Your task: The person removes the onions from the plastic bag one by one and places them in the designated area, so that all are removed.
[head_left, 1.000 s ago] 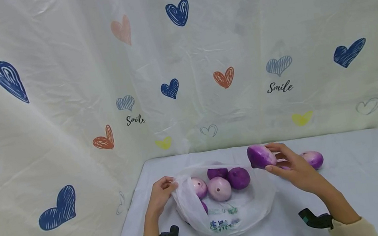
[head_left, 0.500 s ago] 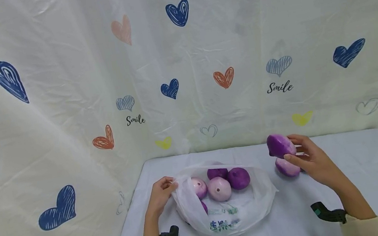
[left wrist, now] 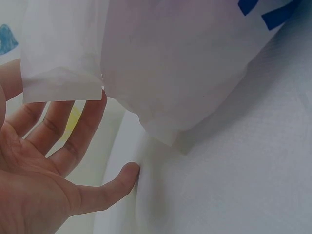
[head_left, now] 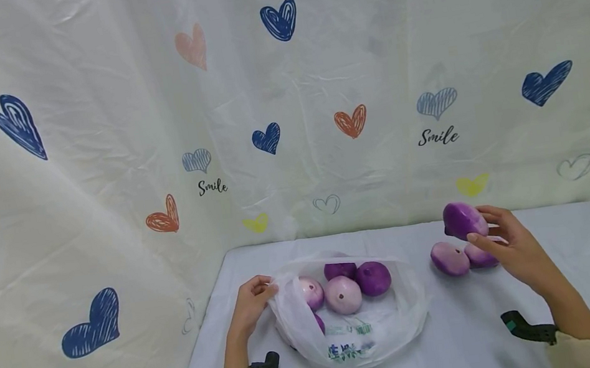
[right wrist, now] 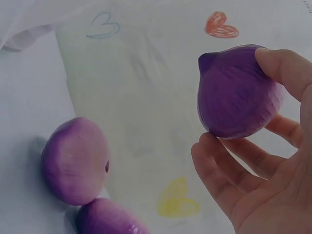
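While onion [head_left: 464, 220] is pinched by R grip [head_left: 515, 250] above table [head_left: 465, 330], tip aimed L twd bag [head_left: 402, 327], 2 loose onions [head_left: 449, 258] are seen just below it. Bag's rim is pinched by L grip [head_left: 252, 303], farther off. 1 loose onion is part-hidden by R grip; 1 bagged onion [head_left: 321, 323] is mostly masked by bag.

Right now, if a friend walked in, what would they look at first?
Probably the lifted onion in the right hand, bright purple and held up near two loose onions on the table. Next comes the white bag left of them, with pale and dark bagged onions showing in its mouth. Behind everything, colourful hearts dot the pale sheet.
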A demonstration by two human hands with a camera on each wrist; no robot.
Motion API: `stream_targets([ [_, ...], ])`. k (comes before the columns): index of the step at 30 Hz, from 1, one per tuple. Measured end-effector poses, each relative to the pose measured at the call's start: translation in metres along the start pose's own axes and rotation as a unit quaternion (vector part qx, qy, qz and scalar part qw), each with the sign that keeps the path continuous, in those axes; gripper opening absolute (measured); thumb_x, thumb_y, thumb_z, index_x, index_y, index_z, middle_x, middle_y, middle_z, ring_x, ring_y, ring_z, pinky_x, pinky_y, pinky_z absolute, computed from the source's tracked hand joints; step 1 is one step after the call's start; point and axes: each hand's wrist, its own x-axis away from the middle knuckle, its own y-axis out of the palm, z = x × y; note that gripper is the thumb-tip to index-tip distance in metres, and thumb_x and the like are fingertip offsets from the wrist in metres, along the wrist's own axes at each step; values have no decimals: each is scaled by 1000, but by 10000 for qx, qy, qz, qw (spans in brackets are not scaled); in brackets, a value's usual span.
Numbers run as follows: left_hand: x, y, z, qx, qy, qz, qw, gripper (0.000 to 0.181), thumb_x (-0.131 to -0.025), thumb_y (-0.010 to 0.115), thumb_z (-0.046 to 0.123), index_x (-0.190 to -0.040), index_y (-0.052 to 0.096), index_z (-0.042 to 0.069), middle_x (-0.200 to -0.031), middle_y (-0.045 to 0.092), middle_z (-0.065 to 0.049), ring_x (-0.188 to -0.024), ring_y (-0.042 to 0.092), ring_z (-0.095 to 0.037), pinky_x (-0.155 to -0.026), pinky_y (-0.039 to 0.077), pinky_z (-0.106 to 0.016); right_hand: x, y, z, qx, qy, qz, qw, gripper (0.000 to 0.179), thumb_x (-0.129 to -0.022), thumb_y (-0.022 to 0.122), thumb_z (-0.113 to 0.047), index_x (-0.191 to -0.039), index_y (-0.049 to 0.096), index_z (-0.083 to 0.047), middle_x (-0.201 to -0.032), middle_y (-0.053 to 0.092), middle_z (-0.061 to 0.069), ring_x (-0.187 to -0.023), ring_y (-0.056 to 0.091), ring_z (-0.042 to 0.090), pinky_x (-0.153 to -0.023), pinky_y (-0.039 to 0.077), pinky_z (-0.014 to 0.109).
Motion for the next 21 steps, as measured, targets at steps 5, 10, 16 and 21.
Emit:
stream_targets([
  [5,2,1,2,-26,51,51,10000,20,-94,74,18,-111,70,7,-92,67,-7,-81,59,-18,-74,51,-36,0,-7,9,143,250,100,9995,70,-103,61,-30,-161,25,-14,-151,37,33,-103,36,-17,-75,48,19],
  [10,2,3,2,-50,68,131,9999,20,-95,73,15,-111,69,4,-92,66,-8,-79,58,-17,-73,50,-36,0,-11,19,138,524,215,9983,72,-103,60,-35,-162,22,-15,-153,34,35,-102,32,-17,-84,52,52],
  [16,2,1,1,10,45,64,10000,22,-94,74,18,-110,69,5,-92,67,-7,-78,58,-17,-70,51,-34,2,-19,28,171,792,303,9962,74,-103,59,-40,-163,20,-23,-155,32,34,-104,38,-7,-84,47,58],
  [21,3,2,2,-59,53,97,9999,23,-94,74,19,-112,69,5,-94,67,-8,-78,58,-17,-70,50,-34,2,-24,36,206,1024,346,9939,77,-103,58,-43,-164,16,-22,-158,27,36,-125,43,39,-83,47,57],
])
